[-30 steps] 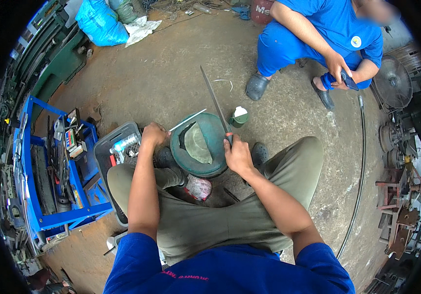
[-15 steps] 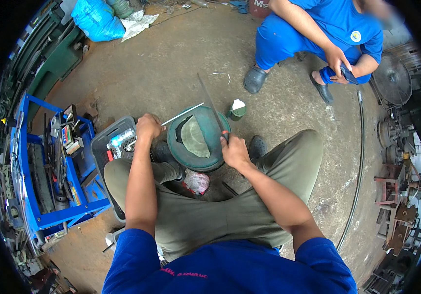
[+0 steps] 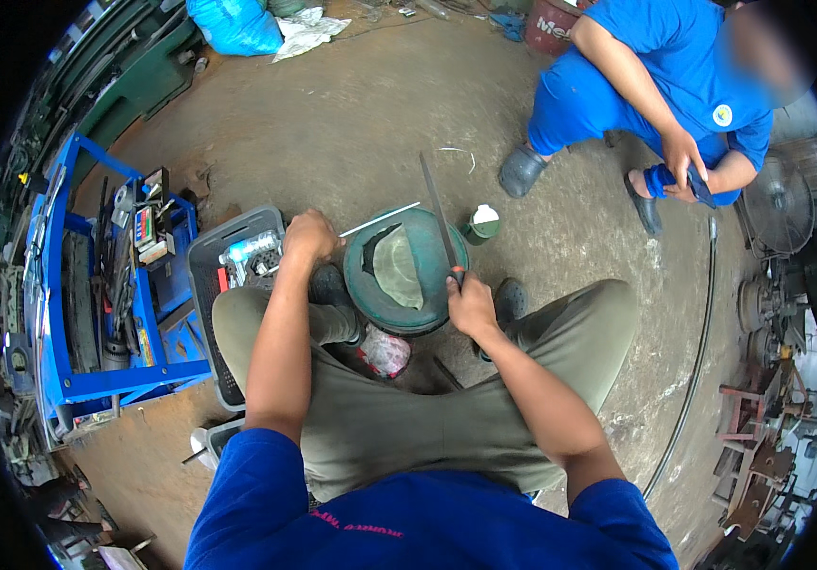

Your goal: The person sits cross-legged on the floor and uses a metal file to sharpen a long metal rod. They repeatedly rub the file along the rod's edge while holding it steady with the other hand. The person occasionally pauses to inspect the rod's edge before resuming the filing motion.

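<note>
My left hand (image 3: 311, 237) is closed on one end of a thin white rod (image 3: 380, 219). The rod's far end lies over a round green drum-like block (image 3: 359, 290) between my feet. In my right hand (image 3: 470, 308) I grip the red-and-black handle of a long narrow file-like tool (image 3: 438, 211); its grey blade slants up and away over the block's right side. Whether blade and block touch, I cannot tell. A grey-green patch (image 3: 397, 268) with a dark gap beside it shows on the block's top. Just right of the block stands a small green cup (image 3: 482, 226) with something white in it.
Left are a black crate (image 3: 201, 285) with a bottle and tools, and a blue metal rack (image 3: 71, 380). A crumpled red-and-white bundle (image 3: 387, 355) lies below the block. A person in blue (image 3: 636, 95) squats far right, holding a dark phone-like object. A long hose (image 3: 698, 351) crosses the floor.
The scene has shifted rightward in view. My right hand has drawn the file-like tool slightly toward me. My left hand still holds the white rod near the block.
</note>
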